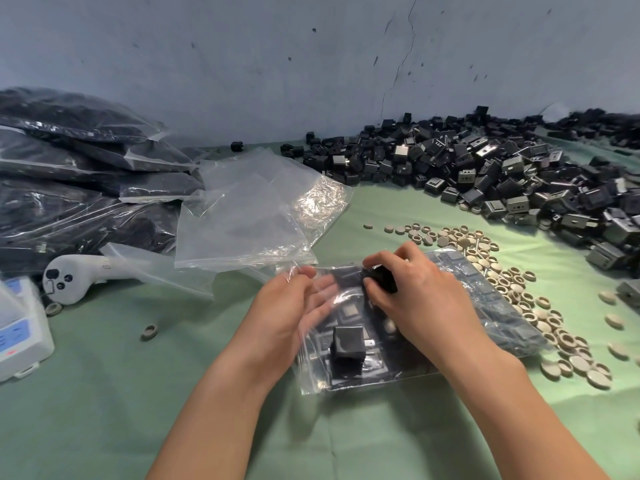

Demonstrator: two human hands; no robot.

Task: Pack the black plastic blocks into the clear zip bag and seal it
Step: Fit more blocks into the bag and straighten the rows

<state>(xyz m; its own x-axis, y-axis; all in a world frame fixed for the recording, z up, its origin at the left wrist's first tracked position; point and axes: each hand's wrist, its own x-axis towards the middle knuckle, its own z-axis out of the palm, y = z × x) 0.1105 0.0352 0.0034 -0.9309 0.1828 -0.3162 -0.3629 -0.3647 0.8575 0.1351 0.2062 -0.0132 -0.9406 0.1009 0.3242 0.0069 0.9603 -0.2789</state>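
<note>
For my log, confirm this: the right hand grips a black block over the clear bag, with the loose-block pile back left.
Wrong side: the head view shows the loose-block pile at back right. The right hand does grip a black block over the clear bag.

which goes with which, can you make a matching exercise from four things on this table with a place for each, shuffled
Things
1. loose black blocks
2. beige caps
3. filled bags
4. single black block

Places
a. stacked at far left
b. gripped by the right hand over the clear zip bag
c. heaped at far right by the wall
d. scattered on the green cloth, right of the clear zip bag

Pairs: 1-c, 2-d, 3-a, 4-b
</note>
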